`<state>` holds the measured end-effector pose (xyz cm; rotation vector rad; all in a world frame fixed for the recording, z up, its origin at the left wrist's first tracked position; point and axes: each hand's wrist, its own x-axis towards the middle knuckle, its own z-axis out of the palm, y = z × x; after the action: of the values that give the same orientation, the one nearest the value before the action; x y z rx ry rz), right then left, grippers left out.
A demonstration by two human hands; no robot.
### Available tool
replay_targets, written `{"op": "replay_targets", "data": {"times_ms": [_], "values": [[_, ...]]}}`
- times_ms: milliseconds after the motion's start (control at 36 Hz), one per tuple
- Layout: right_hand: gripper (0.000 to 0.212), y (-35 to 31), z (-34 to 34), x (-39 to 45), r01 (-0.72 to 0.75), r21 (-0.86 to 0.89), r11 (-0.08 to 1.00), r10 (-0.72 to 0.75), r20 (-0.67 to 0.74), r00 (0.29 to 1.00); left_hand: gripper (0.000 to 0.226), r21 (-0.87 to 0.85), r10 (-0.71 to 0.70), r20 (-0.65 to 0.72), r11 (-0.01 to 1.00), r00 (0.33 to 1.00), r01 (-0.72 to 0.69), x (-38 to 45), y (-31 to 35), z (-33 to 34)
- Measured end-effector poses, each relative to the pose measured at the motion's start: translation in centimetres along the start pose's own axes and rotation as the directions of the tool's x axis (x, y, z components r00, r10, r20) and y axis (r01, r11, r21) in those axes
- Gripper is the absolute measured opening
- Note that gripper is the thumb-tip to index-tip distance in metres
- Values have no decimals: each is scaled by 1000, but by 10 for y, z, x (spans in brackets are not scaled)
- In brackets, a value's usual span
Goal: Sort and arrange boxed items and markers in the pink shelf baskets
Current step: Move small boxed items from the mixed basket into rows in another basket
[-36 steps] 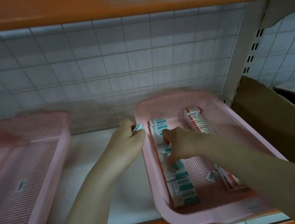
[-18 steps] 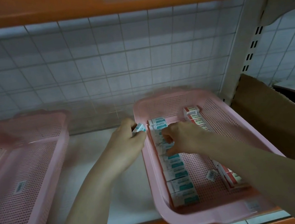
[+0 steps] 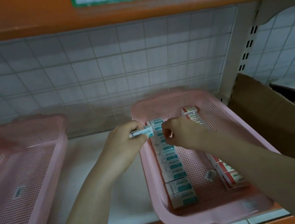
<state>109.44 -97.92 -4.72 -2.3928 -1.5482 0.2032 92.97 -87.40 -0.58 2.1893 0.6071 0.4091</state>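
The left hand (image 3: 123,143) reaches forward over the shelf (image 3: 86,169), fingers curled round a small teal box (image 3: 142,131) held just over the left rim of the right basket (image 3: 231,212). The right hand (image 3: 182,134) crosses in from the right, forearm over the basket, fingers bent down at the far end of the teal row (image 3: 174,172) along the left wall; whether it grips anything I cannot tell. Red boxes (image 3: 229,172) line the right wall. A second basket (image 3: 39,184) sits well apart to the left.
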Motion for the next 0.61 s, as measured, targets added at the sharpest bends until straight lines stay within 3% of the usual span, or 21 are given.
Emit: {"op": "replay_targets", "data": {"times_ms": [83, 194, 306, 444, 611], "values": [[15, -7, -18, -8, 74, 158, 985, -53, -129, 990, 10, 4, -13, 13, 1000, 1000, 13, 2, 3, 3], [31, -19, -38, -21, 161, 386, 908, -108, -154, 982, 13, 1, -17, 12, 1000, 1000, 17, 5, 9, 11], [31, -23, -36, -27, 251, 318, 914, -187, -219, 958, 12, 27, 2, 29, 1000, 1000, -3, 6, 14, 18], [23, -18, -34, -28, 255, 348, 902, -168, -261, 951, 15, 12, -15, 5, 1000, 1000, 15, 7, 14, 19], [33, -14, -32, -31, 306, 274, 912, -235, -262, 936, 20, -7, -44, 29, 999, 999, 44, 5, 13, 21]]}}
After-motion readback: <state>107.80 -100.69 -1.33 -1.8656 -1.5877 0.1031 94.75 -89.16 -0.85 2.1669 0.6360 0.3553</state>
